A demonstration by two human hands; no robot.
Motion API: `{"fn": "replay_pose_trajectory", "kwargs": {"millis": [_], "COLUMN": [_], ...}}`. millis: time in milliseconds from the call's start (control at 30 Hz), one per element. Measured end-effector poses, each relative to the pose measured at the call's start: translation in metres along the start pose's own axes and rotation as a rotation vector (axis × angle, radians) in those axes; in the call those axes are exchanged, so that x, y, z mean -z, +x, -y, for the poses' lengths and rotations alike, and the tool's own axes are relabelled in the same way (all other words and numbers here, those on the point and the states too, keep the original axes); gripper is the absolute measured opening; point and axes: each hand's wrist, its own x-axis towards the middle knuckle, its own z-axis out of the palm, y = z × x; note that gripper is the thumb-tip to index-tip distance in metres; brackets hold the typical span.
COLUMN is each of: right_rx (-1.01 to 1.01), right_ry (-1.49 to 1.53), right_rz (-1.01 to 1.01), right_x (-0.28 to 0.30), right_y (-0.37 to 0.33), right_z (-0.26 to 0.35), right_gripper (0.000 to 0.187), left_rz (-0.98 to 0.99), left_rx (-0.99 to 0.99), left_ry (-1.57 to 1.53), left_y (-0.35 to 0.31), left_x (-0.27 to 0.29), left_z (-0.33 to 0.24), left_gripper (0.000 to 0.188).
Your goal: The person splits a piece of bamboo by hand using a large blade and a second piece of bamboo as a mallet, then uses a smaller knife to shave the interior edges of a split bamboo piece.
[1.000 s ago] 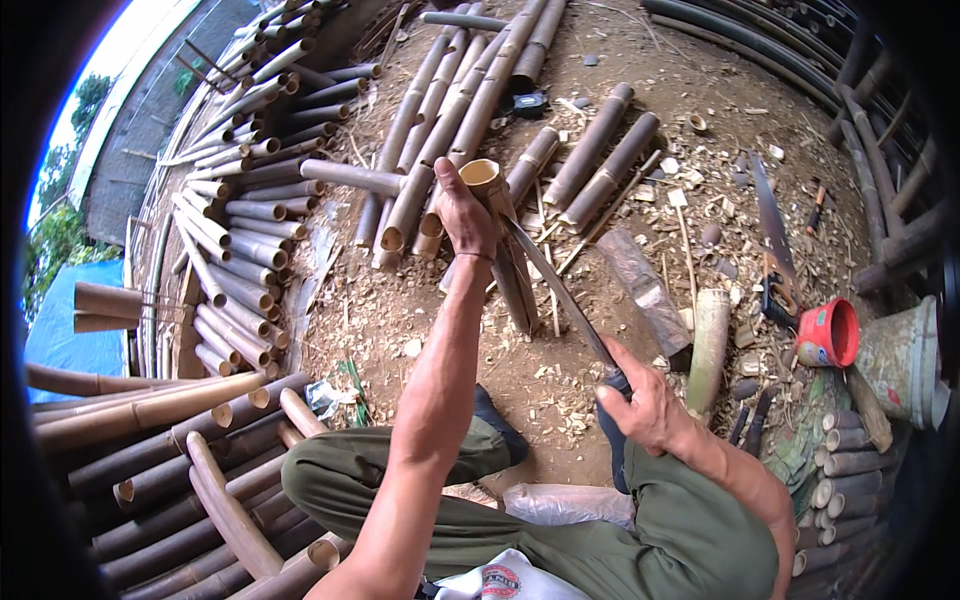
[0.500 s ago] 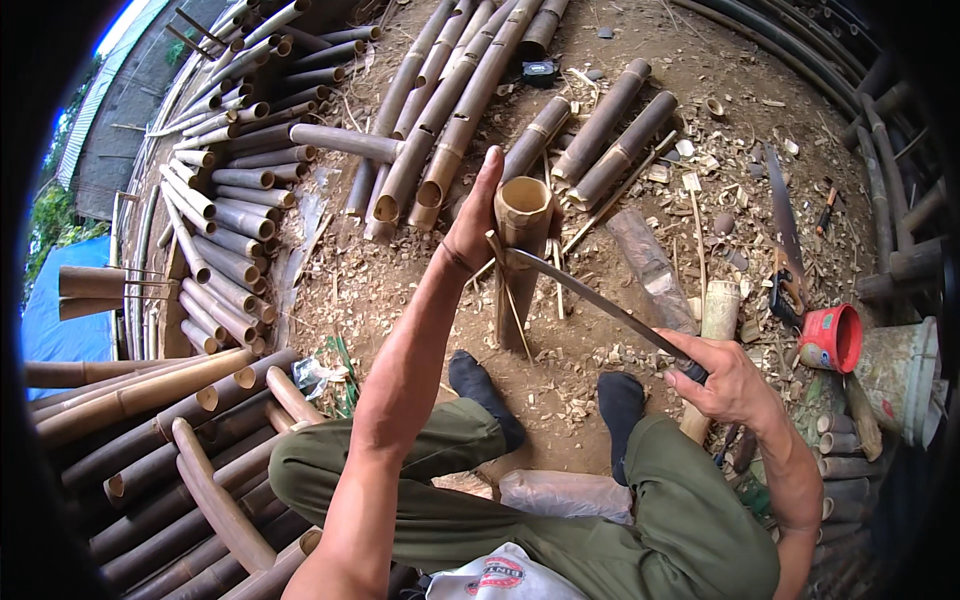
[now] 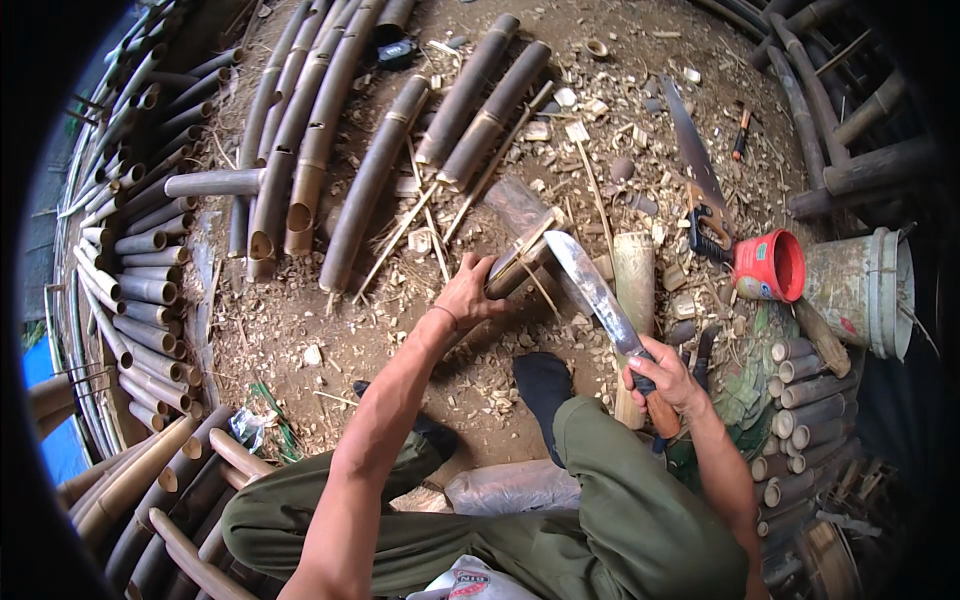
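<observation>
My left hand grips a short split bamboo section that leans low over the dirt in front of my feet. My right hand holds a big knife by its wooden handle, the wide blade pointing up and left, its tip close to the bamboo piece. A pale cut bamboo section lies just right of the blade. I sit with green trousers and dark shoes below.
Long bamboo poles lie at the top. Stacked cut tubes line the left and tubes the right. A handsaw, a red cup and a grey bucket sit at right. Chips and splinters cover the ground.
The bamboo piece went from upright to leaning low and to the right. The knife has come off its top and now points up beside it. My view has tilted down.
</observation>
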Motion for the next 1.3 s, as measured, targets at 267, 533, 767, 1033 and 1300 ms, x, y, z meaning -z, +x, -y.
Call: {"fn": "replay_pose_trajectory", "kwargs": {"millis": [267, 533, 767, 1033, 1300], "right_rx": [0.130, 0.292, 0.293, 0.481, 0.257], "right_ry": [-0.259, -0.839, -0.795, -0.803, -0.916], "right_rz": [-0.411, -0.780, -0.826, -0.983, -1.149], "right_x": [0.011, -0.003, 0.001, 0.000, 0.075], "right_y": [-0.024, -0.020, -0.021, 0.015, 0.032], "right_z": [-0.055, -0.065, -0.086, -0.071, -0.091], "right_gripper": [0.042, 0.056, 0.048, 0.045, 0.050], "left_rz": [-0.309, -0.160, -0.317, -1.075, 0.008], "left_rx": [-0.132, -0.182, -0.139, 0.171, 0.186], "left_ry": [-0.023, 0.284, -0.261, -0.977, 0.190], "left_y": [0.028, 0.078, 0.026, -0.065, -0.061], "left_x": [-0.003, 0.010, 0.009, -0.012, -0.007], "left_z": [-0.057, -0.089, -0.062, 0.005, 0.001], "left_gripper": [0.072, 0.022, 0.020, 0.039, 0.093]}}
